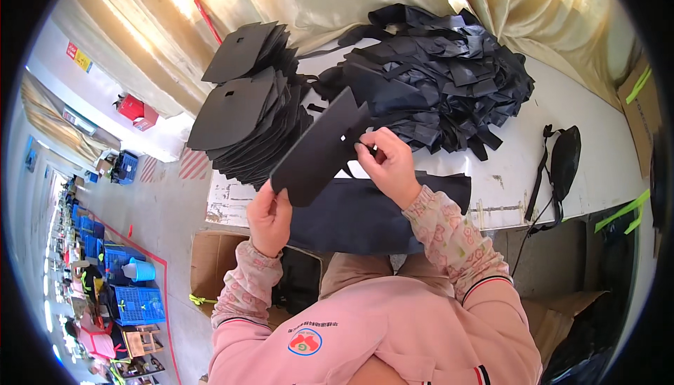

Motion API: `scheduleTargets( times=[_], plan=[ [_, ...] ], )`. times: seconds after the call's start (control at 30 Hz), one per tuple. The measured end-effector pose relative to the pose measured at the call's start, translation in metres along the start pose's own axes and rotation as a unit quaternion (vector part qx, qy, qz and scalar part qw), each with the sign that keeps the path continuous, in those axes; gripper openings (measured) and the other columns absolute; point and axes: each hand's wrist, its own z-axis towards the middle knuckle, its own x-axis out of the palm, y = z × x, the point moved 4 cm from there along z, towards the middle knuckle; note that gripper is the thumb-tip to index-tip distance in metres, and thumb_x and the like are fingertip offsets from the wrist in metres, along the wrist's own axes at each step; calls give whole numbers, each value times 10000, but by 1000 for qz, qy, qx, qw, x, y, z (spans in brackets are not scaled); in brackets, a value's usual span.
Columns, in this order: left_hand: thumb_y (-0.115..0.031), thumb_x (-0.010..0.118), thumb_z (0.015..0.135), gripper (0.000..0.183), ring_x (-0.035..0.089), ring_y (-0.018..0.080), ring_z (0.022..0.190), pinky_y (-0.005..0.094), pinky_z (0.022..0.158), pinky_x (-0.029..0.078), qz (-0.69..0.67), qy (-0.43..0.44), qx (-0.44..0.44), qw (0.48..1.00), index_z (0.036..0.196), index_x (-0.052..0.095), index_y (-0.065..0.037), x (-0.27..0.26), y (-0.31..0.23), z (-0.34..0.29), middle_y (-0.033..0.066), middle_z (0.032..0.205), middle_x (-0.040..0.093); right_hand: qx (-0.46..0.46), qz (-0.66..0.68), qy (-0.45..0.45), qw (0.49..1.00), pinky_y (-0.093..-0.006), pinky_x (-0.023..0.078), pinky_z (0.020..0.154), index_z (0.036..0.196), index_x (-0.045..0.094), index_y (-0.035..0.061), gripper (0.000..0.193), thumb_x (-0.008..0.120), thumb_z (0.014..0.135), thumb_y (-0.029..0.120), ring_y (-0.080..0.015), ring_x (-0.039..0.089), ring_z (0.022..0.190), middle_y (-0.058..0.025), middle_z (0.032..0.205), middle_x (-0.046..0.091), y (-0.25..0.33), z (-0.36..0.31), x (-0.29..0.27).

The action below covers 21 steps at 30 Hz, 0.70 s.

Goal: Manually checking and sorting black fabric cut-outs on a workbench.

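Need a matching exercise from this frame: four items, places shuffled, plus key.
Items
1. left hand
2. right hand
3. stacked black panels
4. crumpled black heap

Places
A. back of the white table, right of the stacks
B. lower end of the held panel
C. left part of the table
D. right edge of the held panel

Pairs: 1-B, 2-D, 3-C, 4-A

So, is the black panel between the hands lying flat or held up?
Held up: the black panel slants in front of stacked panels, left hand pinching its lower end, right hand at its right edge.
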Motion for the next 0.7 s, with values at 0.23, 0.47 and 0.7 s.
scheduleTargets(
  times=[0.23, 0.47, 0.7],
  plan=[
    [-84, 671, 863, 425, 564, 326, 1211, 388, 1015, 426, 44, 321, 103, 941, 1270, 586, 7, 17, -13, 10, 189, 1296, 586, -57, 126, 61, 989, -228, 488, 674, 1006, 636, 19, 134, 633, 873, 31, -80, 598, 747, -22, 886, 629, -40, -18, -4],
    [-89, 739, 807, 389, 606, 204, 910, 294, 824, 485, -22, 161, -26, 986, 1176, 630, -34, 60, 37, 29, 106, 1059, 607, 123, 149, 303, 933, -257, 454, 852, 1154, 651, 25, 291, 664, 879, 120, -124, 571, 1010, -42, 1072, 621, -49, -26, 12],
    [37, 700, 781, 176, 638, 241, 794, 306, 685, 512, 121, 110, 135, 977, 937, 639, -16, 85, 22, 34, 116, 898, 624, 364, 401, 346, 766, -264, 508, 832, 1075, 631, 31, 339, 575, 987, 353, -95, 591, 918, -6, 1068, 617, -21, -24, -15]
  ],
)
